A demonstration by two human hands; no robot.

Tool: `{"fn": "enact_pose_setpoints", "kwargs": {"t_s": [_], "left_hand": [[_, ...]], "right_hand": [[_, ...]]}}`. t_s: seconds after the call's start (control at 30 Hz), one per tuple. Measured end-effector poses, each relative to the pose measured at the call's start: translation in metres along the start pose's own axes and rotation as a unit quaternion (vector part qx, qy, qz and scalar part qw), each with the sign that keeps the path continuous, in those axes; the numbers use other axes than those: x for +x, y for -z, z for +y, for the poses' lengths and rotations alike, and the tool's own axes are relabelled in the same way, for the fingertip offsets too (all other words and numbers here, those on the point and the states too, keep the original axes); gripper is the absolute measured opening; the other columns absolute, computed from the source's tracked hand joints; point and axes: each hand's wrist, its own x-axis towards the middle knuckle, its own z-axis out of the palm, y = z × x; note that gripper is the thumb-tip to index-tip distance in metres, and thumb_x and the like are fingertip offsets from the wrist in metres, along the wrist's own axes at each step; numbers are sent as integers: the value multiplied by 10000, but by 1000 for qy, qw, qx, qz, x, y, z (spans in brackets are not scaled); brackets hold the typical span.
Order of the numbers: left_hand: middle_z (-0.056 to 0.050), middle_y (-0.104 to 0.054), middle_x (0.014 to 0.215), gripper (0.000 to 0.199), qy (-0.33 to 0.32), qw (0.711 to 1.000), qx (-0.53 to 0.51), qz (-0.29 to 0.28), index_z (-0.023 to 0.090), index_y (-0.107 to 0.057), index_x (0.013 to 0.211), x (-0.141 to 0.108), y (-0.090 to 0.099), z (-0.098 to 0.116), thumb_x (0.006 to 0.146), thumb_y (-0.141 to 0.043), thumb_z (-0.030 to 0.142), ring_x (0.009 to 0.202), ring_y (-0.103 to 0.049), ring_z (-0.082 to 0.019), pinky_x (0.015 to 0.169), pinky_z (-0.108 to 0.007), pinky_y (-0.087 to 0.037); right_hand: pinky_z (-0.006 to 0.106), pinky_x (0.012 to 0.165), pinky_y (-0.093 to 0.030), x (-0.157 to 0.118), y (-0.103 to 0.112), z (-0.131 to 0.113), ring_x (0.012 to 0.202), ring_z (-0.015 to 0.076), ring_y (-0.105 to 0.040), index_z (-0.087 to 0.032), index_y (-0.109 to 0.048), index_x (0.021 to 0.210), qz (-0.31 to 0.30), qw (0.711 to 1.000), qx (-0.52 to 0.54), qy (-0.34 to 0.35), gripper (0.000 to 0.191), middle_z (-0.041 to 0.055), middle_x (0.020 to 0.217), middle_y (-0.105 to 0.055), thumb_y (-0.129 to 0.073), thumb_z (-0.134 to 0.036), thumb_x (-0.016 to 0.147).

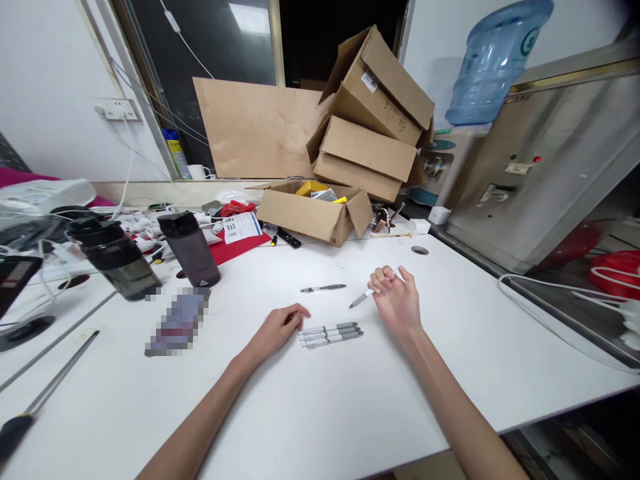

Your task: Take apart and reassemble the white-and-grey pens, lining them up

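Note:
Several white pens with grey ends (pixel 333 335) lie side by side on the white table (pixel 320 413), pointing right. My left hand (pixel 281 328) rests at their left ends, its fingers curled; whether anything is inside them is hidden. In my right hand (pixel 395 297), palm turned up, is another white pen (pixel 361 299), its grey end pointing down to the left, close above the table. A dark clear-barrelled pen (pixel 323 288) lies behind the row, between my two hands.
Two dark bottles (pixel 189 250) and a blurred flat item (pixel 179 323) stand and lie at the left, near a screwdriver (pixel 63 373). An open cardboard box (pixel 305 215) and a remote (pixel 289 239) are at the back. A metal cabinet (pixel 545 167) borders the right.

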Motion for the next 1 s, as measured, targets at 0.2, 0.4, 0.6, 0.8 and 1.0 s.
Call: {"fn": "enact_pose_setpoints", "kwargs": {"t_s": [0.2, 0.4, 0.6, 0.8, 1.0], "left_hand": [[14, -623, 747, 350, -5, 1000, 1, 3, 212, -702, 1067, 0, 0, -1, 978, -396, 356, 631, -482, -161, 650, -265, -355], [10, -628, 738, 353, -7, 1000, -6, -1, 210, -711, 1060, -1, 1, 1, 971, -403, 359, 626, -485, -166, 634, -260, -349], [13, -651, 771, 377, -4, 999, -24, 25, 231, -693, 1106, -4, 0, 8, 1005, -383, 421, 641, -495, -164, 650, -265, -363], [-8, -675, 842, 387, -23, 995, -50, 80, 230, -678, 1132, -7, -1, 23, 1035, -365, 437, 766, -570, -182, 725, -272, -413], [-44, -703, 1009, 322, -59, 990, -89, 95, 241, -611, 1238, -8, -4, 36, 994, -499, 421, 877, -634, -198, 777, -288, -474]], "right_hand": [[270, 546, -378, 1, -2, -1, 572, 158, -250, -224, -355, 680, 10, 999, -48, 17, 293, -39, 685, -178, -443, -282, 953], [296, 564, -392, 1, -2, 0, 568, 165, -262, -234, -340, 688, 26, 994, -100, 29, 310, -37, 687, -196, -454, -338, 957], [320, 605, -408, 4, 4, 3, 602, 175, -362, -242, -497, 755, 15, 990, -140, 30, 228, -10, 685, -354, -459, -394, 920], [341, 795, -423, 0, 7, 15, 787, 194, -532, -254, -598, 1006, -57, 918, -385, 74, 128, 31, 893, -660, -556, -350, 935], [334, 794, -443, -15, 1, 24, 860, 213, -608, -286, -687, 1089, -151, 773, -615, 40, 213, 31, 999, -697, -534, -400, 994]]}}
